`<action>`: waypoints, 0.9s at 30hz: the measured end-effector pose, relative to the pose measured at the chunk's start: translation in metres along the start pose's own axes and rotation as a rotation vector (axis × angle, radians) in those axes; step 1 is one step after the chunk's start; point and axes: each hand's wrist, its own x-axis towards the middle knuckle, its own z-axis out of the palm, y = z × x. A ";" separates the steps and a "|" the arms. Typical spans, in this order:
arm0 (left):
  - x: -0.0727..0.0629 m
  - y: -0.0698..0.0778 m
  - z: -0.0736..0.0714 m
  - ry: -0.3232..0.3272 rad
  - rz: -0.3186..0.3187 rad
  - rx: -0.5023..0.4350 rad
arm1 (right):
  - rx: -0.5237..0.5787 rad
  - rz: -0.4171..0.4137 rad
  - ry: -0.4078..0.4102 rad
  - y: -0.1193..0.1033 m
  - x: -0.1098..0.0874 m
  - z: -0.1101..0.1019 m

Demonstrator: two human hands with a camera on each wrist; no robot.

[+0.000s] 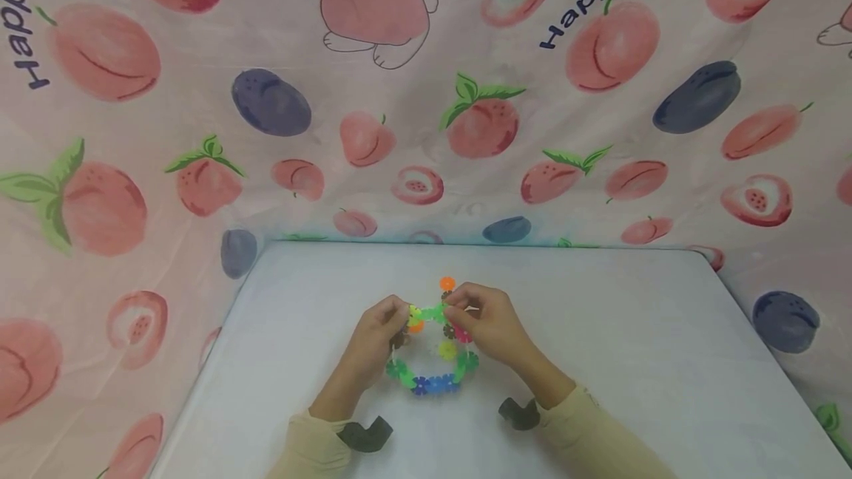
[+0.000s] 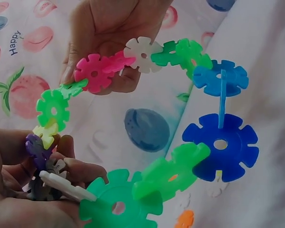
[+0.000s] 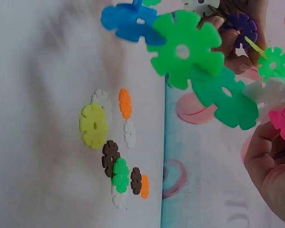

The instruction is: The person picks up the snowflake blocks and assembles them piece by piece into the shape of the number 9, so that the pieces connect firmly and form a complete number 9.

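A ring of slotted plastic snowflake discs (image 1: 435, 384) is held up over the white table between both hands. Green, blue, white, pink, yellow and purple discs interlock edge to edge, as the dark blue disc (image 2: 242, 142) shows up close. My left hand (image 1: 378, 331) grips the ring's left side, fingers curled around the purple disc (image 2: 37, 151) and its pale neighbours. On the opposite side, my right hand (image 1: 489, 320) pinches the ring by the pink disc (image 2: 92, 73) and the green one beside it. Fingers partly hide the held joints.
Loose discs lie on the table (image 1: 599, 331) beneath and beyond the ring: a yellow disc (image 3: 88, 126), a brown disc (image 3: 108, 156), a green disc (image 3: 120, 180), an orange disc (image 3: 125, 102) and several others. Fruit-printed cloth (image 1: 413, 94) hangs behind the table's far edge.
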 end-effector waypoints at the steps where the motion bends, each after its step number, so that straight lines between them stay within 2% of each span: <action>1: 0.000 0.000 0.000 0.006 0.003 0.005 | -0.003 -0.006 0.001 0.000 0.000 0.001; 9: -0.003 -0.002 0.003 0.037 0.056 0.089 | -0.029 0.010 -0.020 -0.002 0.000 0.002; 15: -0.003 -0.001 0.004 0.029 0.088 0.117 | -0.007 0.008 -0.031 0.004 0.001 0.003; 22: -0.003 -0.001 0.007 0.030 0.049 0.114 | 0.038 0.004 -0.031 0.009 0.002 0.003; 27: -0.001 0.002 0.010 0.059 0.010 0.148 | 0.042 0.036 -0.048 0.012 0.004 0.001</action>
